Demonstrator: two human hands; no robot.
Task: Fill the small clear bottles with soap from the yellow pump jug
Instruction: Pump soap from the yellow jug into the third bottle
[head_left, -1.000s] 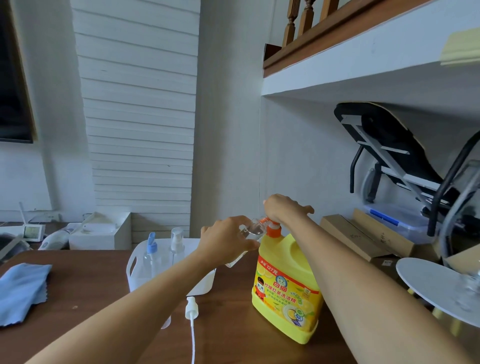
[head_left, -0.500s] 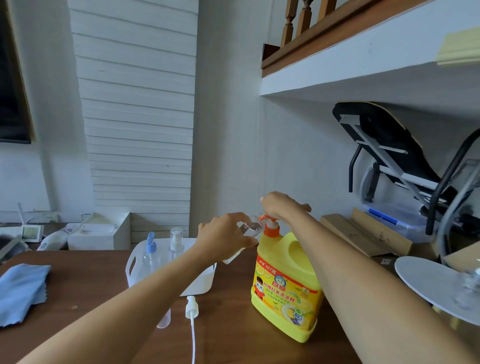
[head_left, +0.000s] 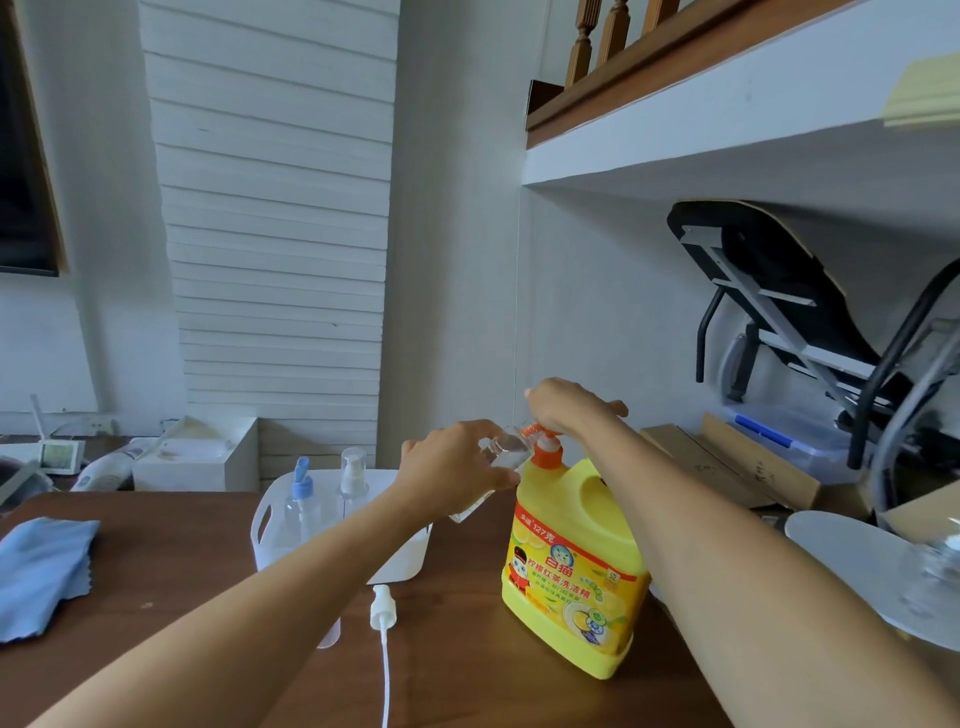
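Fingers (head_left: 480, 430) of left hand (head_left: 452, 462) grip smooth clear tilted bottle (head_left: 506, 449).

Pump head (head_left: 538, 431) mostly under right hand (head_left: 569, 410); clear bottle (head_left: 508, 448) partly behind left hand (head_left: 452, 462), fill level seemingly unreadable.

One head-worn wide-angle cam, looking forward and slightly down over both forearms (head_left: 270, 618) across the brown table (head_left: 156, 675) toward the white wall corner (head_left: 457, 260), close in: left hand (head_left: 452, 467) and right hand (head_left: 566, 410) at the yellow jug (head_left: 571, 571) sit mid-frame, and straight lines bow at the edges.
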